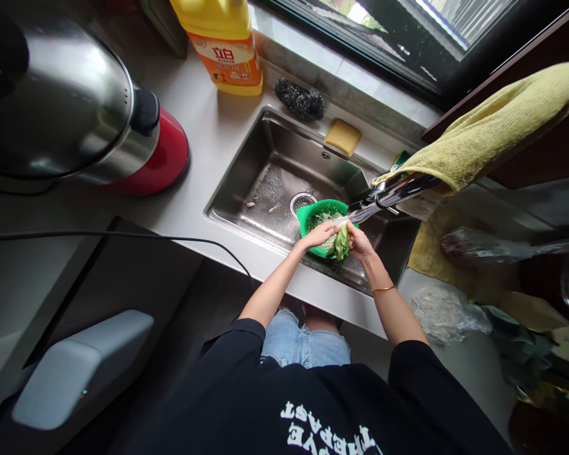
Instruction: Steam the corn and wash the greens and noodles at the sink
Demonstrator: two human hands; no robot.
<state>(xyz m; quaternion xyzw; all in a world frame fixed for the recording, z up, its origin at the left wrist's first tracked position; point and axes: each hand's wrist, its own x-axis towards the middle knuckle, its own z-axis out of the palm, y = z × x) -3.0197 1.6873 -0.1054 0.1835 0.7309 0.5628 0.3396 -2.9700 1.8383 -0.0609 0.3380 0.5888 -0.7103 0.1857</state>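
A bunch of leafy greens (341, 244) is held under the tap (377, 203), over a green colander (305, 221) standing in the sink (277, 169). My right hand (359, 242) is closed round the greens from the right, thumb and fingers on the pale stem end. From the left, my left hand (321, 235) reaches over the colander, its fingers pressed together against the same stems. Water seems to run from the spout onto the fingers and stems. More cut greens lie wet in the colander, partly hidden by my left hand.
Behind the sink are steel wool scourers (299, 100), a yellow sponge (342, 136) and a yellow detergent bottle (227, 54). A yellow cloth (497, 126) hangs over the tap. An appliance with a red base (159, 155) stands left; plastic bags (448, 313) lie right. A black cord (194, 239) crosses the counter edge.
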